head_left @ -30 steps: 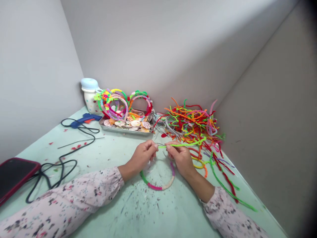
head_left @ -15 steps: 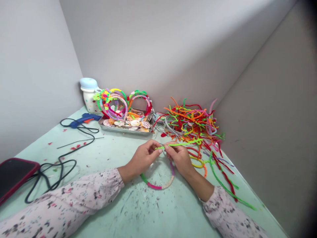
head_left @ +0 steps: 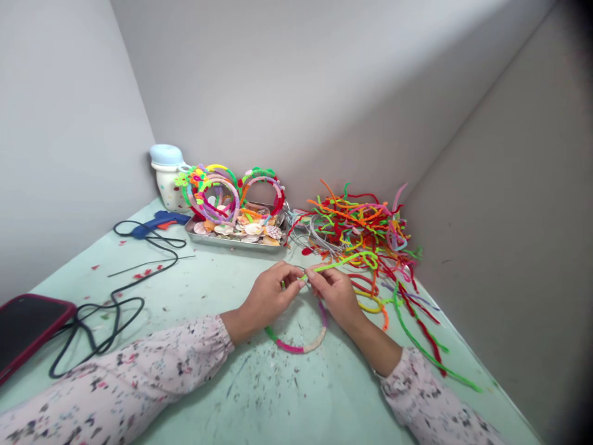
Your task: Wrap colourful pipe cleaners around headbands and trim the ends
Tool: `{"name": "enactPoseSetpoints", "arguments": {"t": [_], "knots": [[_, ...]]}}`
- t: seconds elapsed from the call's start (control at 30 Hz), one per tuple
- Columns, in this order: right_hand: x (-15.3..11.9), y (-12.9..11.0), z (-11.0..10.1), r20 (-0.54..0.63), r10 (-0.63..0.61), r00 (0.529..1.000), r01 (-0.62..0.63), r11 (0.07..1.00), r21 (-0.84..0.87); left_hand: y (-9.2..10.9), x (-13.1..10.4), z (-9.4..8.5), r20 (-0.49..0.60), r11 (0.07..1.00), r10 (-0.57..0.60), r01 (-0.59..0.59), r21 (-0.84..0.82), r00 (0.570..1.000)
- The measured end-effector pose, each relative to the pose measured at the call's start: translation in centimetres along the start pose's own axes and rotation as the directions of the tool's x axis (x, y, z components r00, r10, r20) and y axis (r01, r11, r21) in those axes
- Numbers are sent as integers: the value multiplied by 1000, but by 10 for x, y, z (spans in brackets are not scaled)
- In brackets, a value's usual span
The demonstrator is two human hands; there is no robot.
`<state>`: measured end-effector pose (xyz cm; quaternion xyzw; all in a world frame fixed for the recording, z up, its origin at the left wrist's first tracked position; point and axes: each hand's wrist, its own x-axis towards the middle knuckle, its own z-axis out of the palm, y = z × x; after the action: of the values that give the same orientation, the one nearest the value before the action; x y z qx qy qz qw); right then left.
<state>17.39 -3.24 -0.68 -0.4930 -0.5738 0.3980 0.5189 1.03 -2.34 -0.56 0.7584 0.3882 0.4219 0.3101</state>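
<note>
A wire hoop hangs below my fingertips, its lower part wrapped in green, magenta, cream and purple fuzzy stems. My left hand pinches the top of the hoop, where bare wire shows between the hands. Beside it my right hand is closed at the same spot, with a lime-green pipe cleaner between thumb and fingers. The stem's long free part slants up to the right and ends in a folded loop. Fingers hide the exact place where stem and wire meet.
Behind the hands stands a metal tray of seashells with decorated hoops. A pile of pipe cleaners lies at the right. Leftward are a blue glue gun, black cord, phone and lidded cup.
The free end of the lime-green pipe cleaner has swung slightly upward, its loop showing wider. Its short end at my left fingertips shows less. Both hands stay nearly in place.
</note>
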Motion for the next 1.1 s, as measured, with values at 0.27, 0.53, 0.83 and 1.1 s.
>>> {"name": "enactPoseSetpoints", "arguments": {"t": [0.27,0.53,0.83,1.1], "knots": [[0,2,-3,3,26,1000,-26,1000,12,-5,0,2,15,1000,-22,22,6,1000],[-1,6,-5,40,42,998,-44,997,56,-7,4,3,-22,1000,6,-5,26,1000],[3,9,-6,-8,28,1000,-27,995,94,-12,2,4,20,1000,-17,17,21,1000],[3,12,-7,-42,2,999,3,991,133,-6,2,2,40,998,-17,15,58,999]]}}
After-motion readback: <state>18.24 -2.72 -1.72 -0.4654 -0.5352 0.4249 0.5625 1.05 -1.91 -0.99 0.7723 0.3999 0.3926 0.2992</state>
